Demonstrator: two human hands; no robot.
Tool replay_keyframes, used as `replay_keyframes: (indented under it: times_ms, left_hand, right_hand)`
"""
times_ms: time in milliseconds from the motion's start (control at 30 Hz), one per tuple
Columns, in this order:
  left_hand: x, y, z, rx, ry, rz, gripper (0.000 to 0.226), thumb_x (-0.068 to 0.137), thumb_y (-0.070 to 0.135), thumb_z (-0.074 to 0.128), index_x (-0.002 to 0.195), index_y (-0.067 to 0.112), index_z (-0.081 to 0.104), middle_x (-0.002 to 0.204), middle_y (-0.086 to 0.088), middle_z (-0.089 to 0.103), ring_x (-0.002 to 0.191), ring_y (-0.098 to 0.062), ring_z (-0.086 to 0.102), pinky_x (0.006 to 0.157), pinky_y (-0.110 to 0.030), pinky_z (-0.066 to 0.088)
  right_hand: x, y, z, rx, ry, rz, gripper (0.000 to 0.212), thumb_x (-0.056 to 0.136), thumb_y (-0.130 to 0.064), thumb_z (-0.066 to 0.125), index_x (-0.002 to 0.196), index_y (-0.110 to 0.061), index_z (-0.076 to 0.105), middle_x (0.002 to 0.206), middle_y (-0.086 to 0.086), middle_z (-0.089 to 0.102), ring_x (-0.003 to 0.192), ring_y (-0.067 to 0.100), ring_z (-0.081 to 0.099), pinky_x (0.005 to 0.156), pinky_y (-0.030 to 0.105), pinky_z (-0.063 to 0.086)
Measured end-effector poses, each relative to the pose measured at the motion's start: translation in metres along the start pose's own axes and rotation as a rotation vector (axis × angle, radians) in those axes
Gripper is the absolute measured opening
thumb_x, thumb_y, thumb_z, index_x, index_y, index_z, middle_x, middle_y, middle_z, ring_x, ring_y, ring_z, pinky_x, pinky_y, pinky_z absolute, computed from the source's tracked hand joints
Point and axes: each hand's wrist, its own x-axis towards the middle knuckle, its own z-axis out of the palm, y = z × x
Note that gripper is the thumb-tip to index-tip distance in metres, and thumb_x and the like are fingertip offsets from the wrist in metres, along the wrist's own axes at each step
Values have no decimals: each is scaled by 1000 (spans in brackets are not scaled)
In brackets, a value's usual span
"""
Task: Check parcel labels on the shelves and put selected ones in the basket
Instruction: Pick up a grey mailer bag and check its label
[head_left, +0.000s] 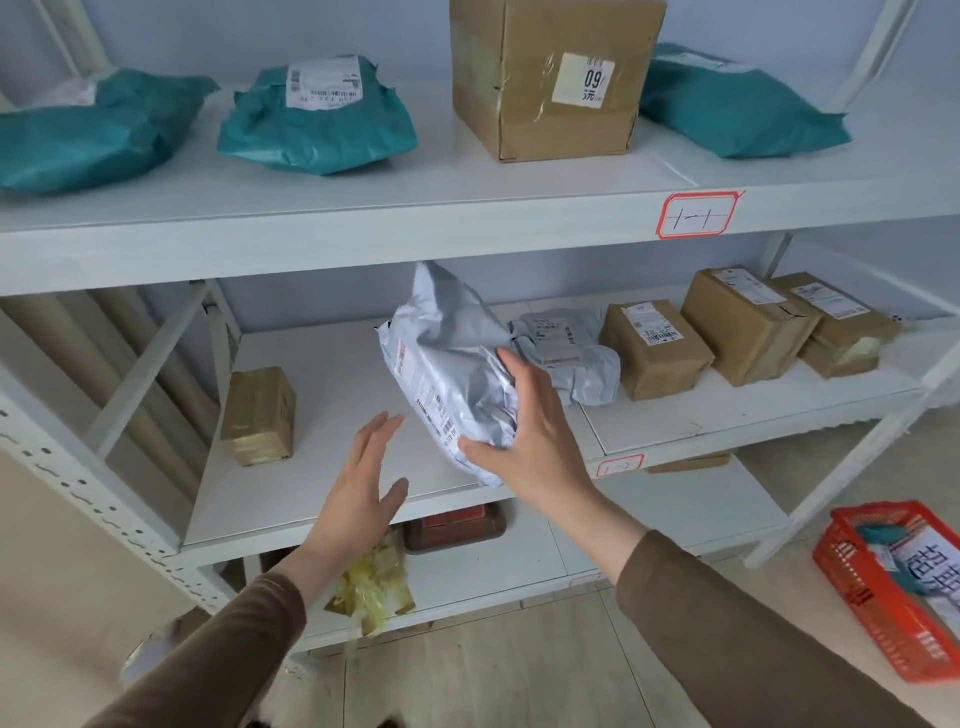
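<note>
Small box (258, 415) near left edge of middle shelf (332, 374). Left hand (363, 491) open, fingers spread, holding nothing, just left of grey bag (452, 374). Grey bag tilted on end near shelf's front edge, label (426, 400) facing left. Right hand (524, 436) grips bag's right side, fingers curled round it. Second grey bag (566, 353) just behind, then three boxes (748, 332) toward right edge. Red basket (893, 587) on floor at far right, parcels inside.

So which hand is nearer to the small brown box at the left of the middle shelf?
Left. The left hand hovers open just right of the box; the right hand is farther right, gripping the grey bag.
</note>
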Motion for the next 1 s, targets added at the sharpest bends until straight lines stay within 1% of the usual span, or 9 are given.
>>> replay_keyframes:
  times_ms: [100,200,267,333,433,600,733,867,1000]
  left_hand:
    - [10,20,-5,-607,-27,-303,59,103,42,54,158,33,34,157,7,43,144,-15,45,124,-44,34]
    - [17,38,-11,-955,-70,-455,70,97,61,55,158,33,37,153,7,55,143,-20,51,122,-44,35]
    - [15,51,-16,-1032,-106,-441,67,96,64,58,154,33,43,147,6,63,138,-22,57,117,-47,40]
    - [11,64,-16,-1063,-115,-396,63,98,58,61,153,32,44,146,4,64,135,-23,60,113,-47,44]
    - [11,83,-13,-1131,-72,-345,55,101,24,65,150,25,42,142,-1,67,127,-27,67,105,-47,55]
    - [18,77,-13,-1198,48,-393,61,91,10,74,144,22,47,133,-6,73,119,-31,71,100,-48,58]
    - [26,49,-15,-1152,76,-476,65,90,13,76,145,21,44,134,-8,71,116,-30,73,101,-48,57]
    - [34,16,-8,-1112,119,-734,87,78,27,89,143,19,32,130,-11,69,108,-31,75,93,-47,61]
    - [53,-12,-5,-1105,97,-846,82,82,31,87,142,12,34,128,-16,69,108,-34,74,95,-49,61]
  right_hand:
    - [-3,5,7,-66,39,-104,101,74,-28,88,156,-28,29,152,-7,35,137,13,38,93,15,40]
    - [-3,8,8,315,-50,56,90,79,-22,87,147,-45,32,148,-22,40,133,-10,41,96,2,39]
    - [-2,10,9,704,-100,255,76,81,-17,83,135,-52,42,141,-23,54,126,-6,55,99,19,51]
    - [-1,18,12,930,-74,388,64,79,-19,76,134,-41,52,133,-7,69,122,15,67,96,37,57]
    - [-5,29,16,1140,-152,508,58,84,-24,68,140,-20,55,133,6,71,128,28,64,95,40,56]
    - [-2,48,21,1066,-85,638,78,75,-66,72,142,-30,55,140,-2,66,130,23,61,112,48,45]
    - [12,59,28,931,-68,655,79,68,-78,74,134,-40,52,140,-1,62,127,27,62,111,55,45]
    - [28,60,52,718,-360,735,55,88,-50,74,132,-24,53,130,2,67,118,24,67,106,49,49]
    - [52,69,86,688,-323,779,40,91,-26,77,124,-15,56,124,5,72,111,25,70,98,46,50]
